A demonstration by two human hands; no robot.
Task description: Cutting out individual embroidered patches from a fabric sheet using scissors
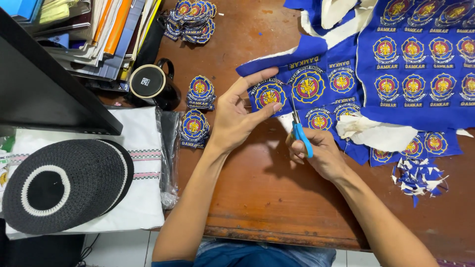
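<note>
The left hand (pixel 236 116) pinches the blue fabric strip of round embroidered emblems (pixel 297 91) above the brown wooden tabletop (pixel 257 188); the right hand (pixel 316 153) grips blue-handled scissors (pixel 299 131) cutting beside it. Keeping the cloth taut and blades close to the emblem border should give a clean edge.

Bare table (pixel 267 198) lies open near; mug (pixel 151 83) and cut badges (pixel 198 111) crowd left.

Worn reddish-brown wooden table (pixel 257 198), dark monitor edge (pixel 44 84) at left, pale tiled floor (pixel 118 249) below.
</note>
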